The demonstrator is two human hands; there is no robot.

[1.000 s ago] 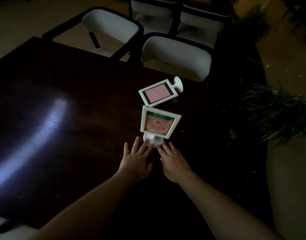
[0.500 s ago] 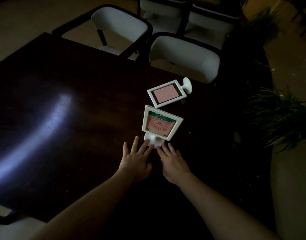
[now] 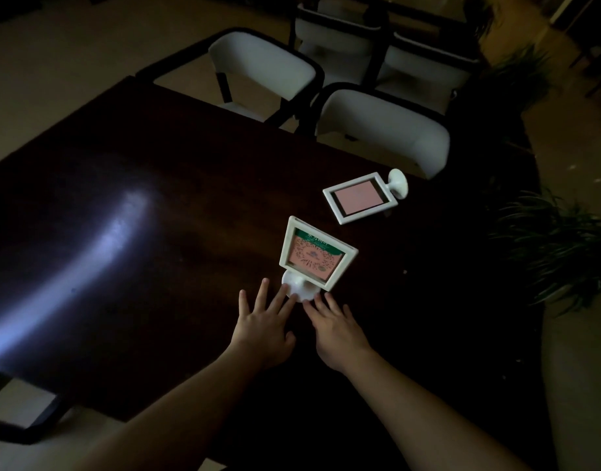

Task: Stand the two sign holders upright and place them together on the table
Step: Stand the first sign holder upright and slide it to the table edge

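Two white-framed sign holders are on the dark wooden table [image 3: 129, 239]. The near sign holder [image 3: 314, 258] stands upright on its round base, with a pink and green card facing me. The far sign holder [image 3: 360, 197] lies flat on its back, its pink card up and its round base pointing to the right. My left hand [image 3: 263, 326] rests flat with fingers spread, fingertips touching the near holder's base. My right hand [image 3: 336, 329] lies flat beside it, fingertips at the base's right edge. Neither hand grips anything.
Two white chairs [image 3: 380, 130] stand at the table's far edge, with more behind them. Dark leafy plants [image 3: 557, 246] stand off the table's right side. A bright light reflection crosses the table's left part.
Both hands stay at the upright holder's base, almost still. The view has shifted a little, so everything sits slightly further right in the frame.
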